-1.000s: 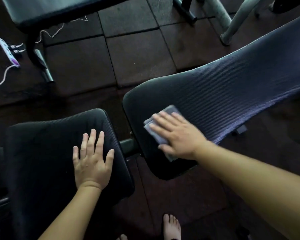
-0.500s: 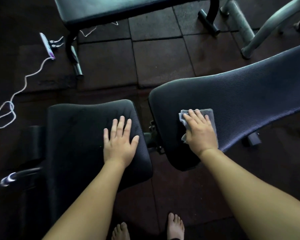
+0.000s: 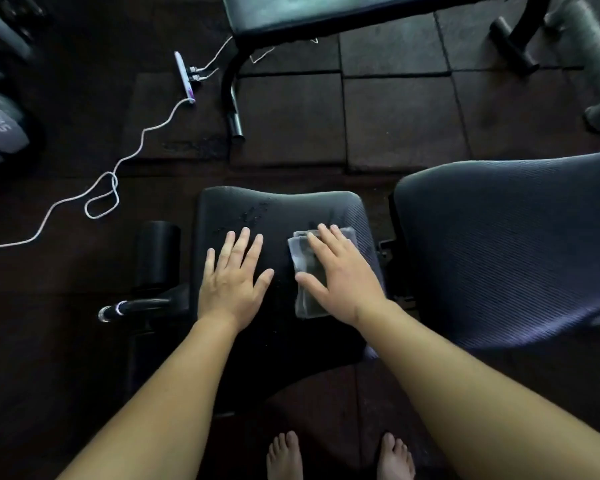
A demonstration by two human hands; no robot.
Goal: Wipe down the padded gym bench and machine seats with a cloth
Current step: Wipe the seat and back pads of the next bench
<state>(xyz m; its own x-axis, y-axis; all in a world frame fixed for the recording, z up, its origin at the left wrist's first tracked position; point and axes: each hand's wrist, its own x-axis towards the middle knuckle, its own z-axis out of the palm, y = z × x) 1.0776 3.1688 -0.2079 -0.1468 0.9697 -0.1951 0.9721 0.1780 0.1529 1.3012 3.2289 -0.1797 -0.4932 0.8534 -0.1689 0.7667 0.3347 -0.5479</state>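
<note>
Seat pad [image 3: 281, 209], black and textured, fills the middle of the view, and both hands lie on it side by side, close but not touching. The left hand [image 3: 231, 282] rests palm down with fingers straight and slightly spread, holding nothing. At three o'clock from it, the right hand [image 3: 340, 282] presses flat on a folded grey cloth [image 3: 310, 301], fingers straight and thumb stretched across the fabric rather than curled round it. The cloth lies on the right half of the seat, its edges showing past the fingertips and below the thumb. Small droplets [image 3: 253, 213] speckle the pad at twelve o'clock from the left hand.

The long backrest pad [image 3: 506, 251] slopes away at three o'clock, apart from the seat by a narrow gap with dark hardware in it. A black foam roller [image 3: 156, 254] stands just beside the seat at nine o'clock. At twelve o'clock a second padded bench [image 3: 326, 12] stands on dark rubber floor tiles [image 3: 395, 123]. A white power strip [image 3: 185, 77] lies at eleven o'clock, its white cord [image 3: 111, 188] looping off toward nine o'clock. Two bare feet [image 3: 284, 455] stand at six o'clock.
</note>
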